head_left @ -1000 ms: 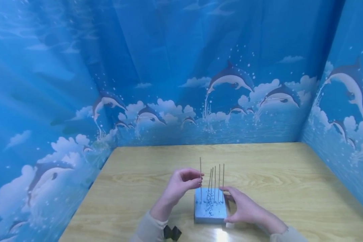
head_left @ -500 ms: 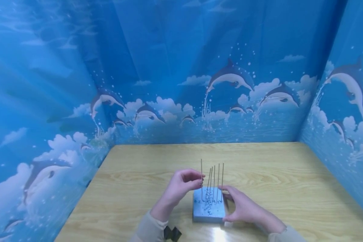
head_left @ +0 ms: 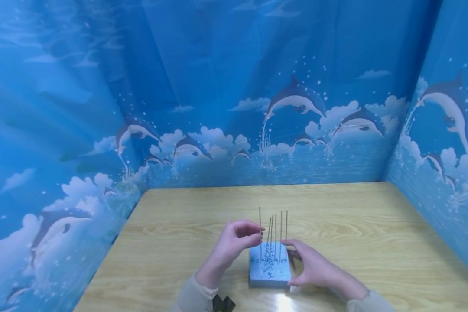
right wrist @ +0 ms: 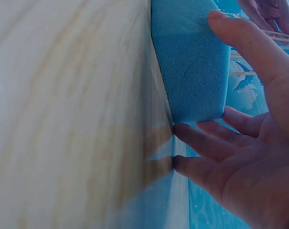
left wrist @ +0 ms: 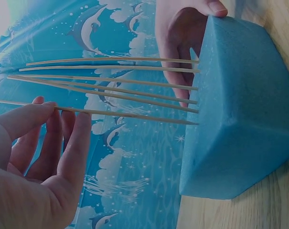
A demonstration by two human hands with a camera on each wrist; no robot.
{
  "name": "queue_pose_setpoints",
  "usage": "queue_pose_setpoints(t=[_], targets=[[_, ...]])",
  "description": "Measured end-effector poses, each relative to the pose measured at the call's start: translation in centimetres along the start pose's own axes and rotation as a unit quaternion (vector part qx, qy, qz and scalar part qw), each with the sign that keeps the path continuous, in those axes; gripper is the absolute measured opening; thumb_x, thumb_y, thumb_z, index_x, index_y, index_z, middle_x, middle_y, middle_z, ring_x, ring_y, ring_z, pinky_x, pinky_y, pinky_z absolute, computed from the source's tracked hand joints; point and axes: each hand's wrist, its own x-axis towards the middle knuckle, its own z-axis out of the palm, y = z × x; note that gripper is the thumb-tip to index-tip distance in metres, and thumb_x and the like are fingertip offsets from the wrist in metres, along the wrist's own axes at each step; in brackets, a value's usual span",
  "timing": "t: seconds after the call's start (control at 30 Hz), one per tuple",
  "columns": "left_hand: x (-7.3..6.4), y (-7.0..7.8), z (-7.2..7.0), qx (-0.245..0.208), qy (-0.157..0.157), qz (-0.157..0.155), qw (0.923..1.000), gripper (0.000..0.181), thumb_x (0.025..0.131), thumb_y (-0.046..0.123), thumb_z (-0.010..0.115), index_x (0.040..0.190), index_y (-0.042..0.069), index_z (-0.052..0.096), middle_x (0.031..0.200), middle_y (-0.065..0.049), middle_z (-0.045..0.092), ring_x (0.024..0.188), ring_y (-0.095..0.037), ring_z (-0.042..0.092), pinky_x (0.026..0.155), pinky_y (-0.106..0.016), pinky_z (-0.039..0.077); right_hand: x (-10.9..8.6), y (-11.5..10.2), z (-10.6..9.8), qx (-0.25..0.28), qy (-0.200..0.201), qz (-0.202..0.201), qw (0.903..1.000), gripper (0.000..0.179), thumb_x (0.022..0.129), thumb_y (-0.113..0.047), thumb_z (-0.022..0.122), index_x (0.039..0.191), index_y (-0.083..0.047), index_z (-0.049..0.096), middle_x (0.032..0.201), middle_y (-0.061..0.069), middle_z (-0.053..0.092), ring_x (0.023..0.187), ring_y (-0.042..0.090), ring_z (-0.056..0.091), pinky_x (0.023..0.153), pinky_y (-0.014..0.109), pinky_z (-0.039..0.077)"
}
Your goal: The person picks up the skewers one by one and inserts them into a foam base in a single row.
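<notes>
A blue foam block point(head_left: 278, 275) with a pitted top lies on the table. Several thin wooden skewers point(left wrist: 111, 67) stand in it in a rough row, some leaning and crossing. My left hand point(head_left: 232, 242) pinches another skewer point(left wrist: 139, 117) between thumb and fingertips, at the left end of that row. This skewer stands nearly upright, its pointed lower end right at the block's top face. My right hand point(head_left: 316, 268) grips the block from its right side, thumb near the front corner and fingers around the back. Two of its fingertips touch the tabletop in the right wrist view.
The wood-grain table point(head_left: 171, 216) is backed and flanked by a blue curtain point(head_left: 218, 86) printed with dolphins. A small black object point(head_left: 223, 303) sits by the left sleeve. A small white piece point(head_left: 295, 289) shows beside the block's front right corner.
The skewer in my left hand has shifted slightly right over the block and come down a little. My right hand keeps its hold on the block.
</notes>
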Motion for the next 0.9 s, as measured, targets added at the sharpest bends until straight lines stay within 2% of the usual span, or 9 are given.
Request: queue_pose_setpoints(t=[0.37, 0.67, 0.9], targets=[[0.01, -0.68, 0.00, -0.004, -0.002, 0.004, 1.0000, 0.025, 0.088, 0.006, 0.069, 0.111, -0.004, 0.068, 0.113, -0.017, 0.071, 0.095, -0.015, 0.068, 0.087, -0.029, 0.060, -0.05, 0.01, 0.22, -0.005, 0.011, -0.010, 0.9999, 0.105, 0.060, -0.035, 0.090, 0.145, -0.003, 0.039, 0.150, 0.019, 0.046, 0.127, 0.036, 0.056, 0.111, 0.062, 0.036], [-0.04, -0.87, 0.22, 0.028, 0.012, 0.000, 0.9995, 0.019, 0.089, 0.009, 0.070, 0.107, 0.004, 0.070, 0.109, -0.011, 0.072, 0.100, -0.019, 0.069, 0.085, -0.026, 0.060, -0.05, 0.05, 0.22, -0.004, 0.007, -0.007, 0.9999, 0.104, 0.060, -0.035, 0.090, 0.146, -0.004, 0.039, 0.150, 0.018, 0.045, 0.128, 0.034, 0.056, 0.111, 0.060, 0.036], [-0.20, -0.91, 0.12, 0.032, 0.006, 0.018, 0.9993, 0.020, 0.090, 0.007, 0.069, 0.108, 0.000, 0.069, 0.112, -0.016, 0.071, 0.101, -0.018, 0.069, 0.086, -0.027, 0.060, -0.08, -0.07, 0.11, -0.008, 0.010, -0.022, 0.9997, 0.103, 0.061, -0.036, 0.090, 0.145, -0.003, 0.039, 0.149, 0.020, 0.045, 0.127, 0.036, 0.056, 0.109, 0.058, 0.038]])
